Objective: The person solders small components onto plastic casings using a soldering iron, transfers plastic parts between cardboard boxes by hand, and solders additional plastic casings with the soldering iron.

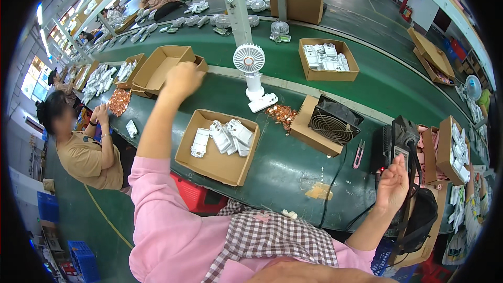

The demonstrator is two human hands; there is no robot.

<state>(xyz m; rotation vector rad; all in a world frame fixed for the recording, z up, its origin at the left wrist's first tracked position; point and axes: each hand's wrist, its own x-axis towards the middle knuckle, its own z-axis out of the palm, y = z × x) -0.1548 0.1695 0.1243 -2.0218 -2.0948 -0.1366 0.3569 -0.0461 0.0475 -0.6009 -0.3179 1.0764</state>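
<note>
My left hand (183, 79), smeared by motion, is stretched forward over the right edge of a cardboard box (149, 78); its fingers do not show clearly. My right hand (393, 184) is raised at the right, palm partly turned up and fingers extended, with nothing visible in it. Beside it stands a black box-shaped device (401, 135) with a cable. In front of me an open carton (212, 170) holds several white plastic housings (230, 137). A white handheld fan (250, 65) stands upright behind it, with another white plastic part (263, 102) at its base.
Small copper-coloured parts lie in a pile (283, 115) beside a black cooling fan (335, 120) on a carton. Pink-handled snips (359, 154) lie to its right. Beyond, a green conveyor bears a carton of white parts (327, 58). A co-worker (89, 152) sits at left.
</note>
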